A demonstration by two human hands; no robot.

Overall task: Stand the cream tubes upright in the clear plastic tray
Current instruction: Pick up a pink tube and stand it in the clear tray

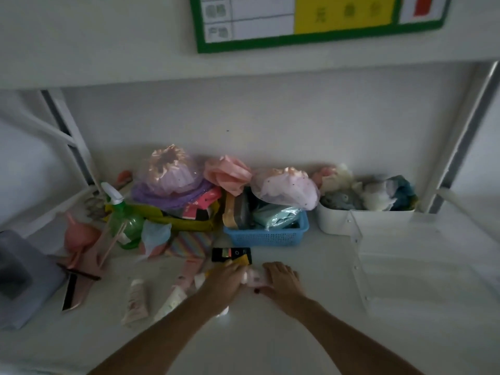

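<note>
Several cream tubes lie flat on the white shelf: a pink tube (135, 300) at the left, a white tube (171, 300) beside it, and a longer pink tube (188, 272) further back. My left hand (226, 280) and my right hand (280, 278) rest palm down at the middle, both touching a small pale pink tube (255, 278) that lies between them; whether either hand grips it is hidden. The clear plastic tray (422, 255) stands at the right and holds no tubes that I can see.
A blue basket (266, 235), a white bin (335, 223) of fabric, a green spray bottle (125, 217) and a black and yellow box (231, 254) crowd the back. A grey object (24, 277) sits at the far left.
</note>
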